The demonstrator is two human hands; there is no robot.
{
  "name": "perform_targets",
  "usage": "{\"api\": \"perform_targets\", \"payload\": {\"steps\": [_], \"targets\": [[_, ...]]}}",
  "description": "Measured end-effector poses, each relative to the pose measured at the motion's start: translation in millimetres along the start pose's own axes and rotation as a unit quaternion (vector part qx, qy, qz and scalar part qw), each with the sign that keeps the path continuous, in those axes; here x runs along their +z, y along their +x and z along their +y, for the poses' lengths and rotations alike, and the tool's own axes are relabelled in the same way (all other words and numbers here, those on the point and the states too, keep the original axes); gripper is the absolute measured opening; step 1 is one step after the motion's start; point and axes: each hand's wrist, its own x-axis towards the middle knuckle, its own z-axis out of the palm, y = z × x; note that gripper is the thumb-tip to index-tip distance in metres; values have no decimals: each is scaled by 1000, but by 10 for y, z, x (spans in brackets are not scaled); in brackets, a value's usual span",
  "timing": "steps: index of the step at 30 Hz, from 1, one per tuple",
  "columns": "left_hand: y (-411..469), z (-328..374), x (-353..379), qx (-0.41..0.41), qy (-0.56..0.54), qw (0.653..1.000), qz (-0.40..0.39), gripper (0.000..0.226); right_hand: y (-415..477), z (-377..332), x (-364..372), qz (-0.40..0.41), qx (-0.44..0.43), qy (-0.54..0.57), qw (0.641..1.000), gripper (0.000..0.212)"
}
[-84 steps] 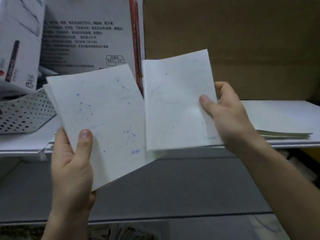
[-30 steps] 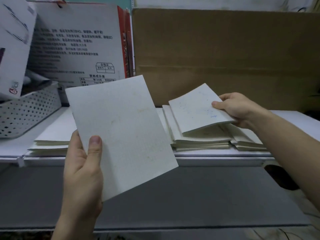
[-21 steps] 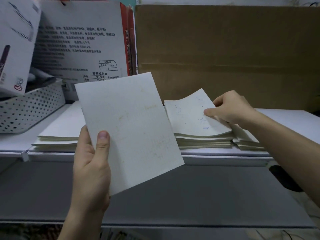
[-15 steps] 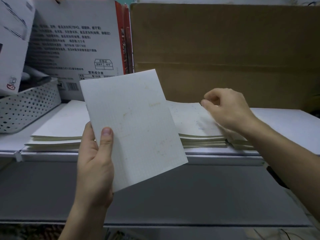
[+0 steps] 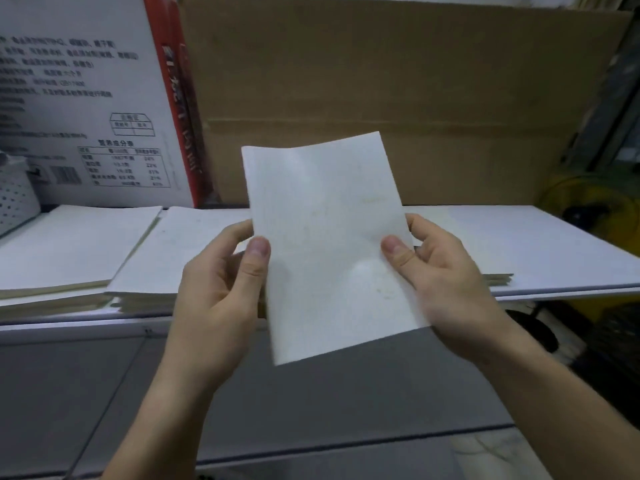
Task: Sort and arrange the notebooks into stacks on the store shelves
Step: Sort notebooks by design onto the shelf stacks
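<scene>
While held upright, the notebook point(image 5: 329, 237) sits pinched between left fingers point(image 5: 237, 235) and right fingers point(image 5: 422, 228).

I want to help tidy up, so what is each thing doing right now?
notebook: closed, tilted, held up in front of the shelf.
left hand: grips the notebook's left edge, thumb on the cover.
right hand: grips its right edge, thumb on the cover.
left stack: lying flat on the shelf.
middle stack: lying flat, right of the left stack.
cardboard box: standing upright behind the stacks.
</scene>
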Motion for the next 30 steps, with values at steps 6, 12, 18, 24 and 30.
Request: {"api": "perform_targets", "payload": {"steps": [6, 12, 18, 24, 30], "targets": [[89, -114, 222, 98, 205, 974, 1, 28, 334, -204, -839, 76, 108, -78, 988, 22], [210, -158, 507, 136, 412, 898, -69, 29, 684, -50, -1290, 104, 163, -188, 963, 25], [234, -196, 605, 130, 507, 845, -112, 31, 790, -20, -1312, 101, 141, -485, 857, 44], [289, -205, 565, 106, 551, 813, -158, 27, 703, -48, -1260, 64, 135, -652, 744, 55], [280, -59, 307, 96, 559, 812, -136, 48, 464, -128, -890, 42, -84, -626, 774, 50]]}}
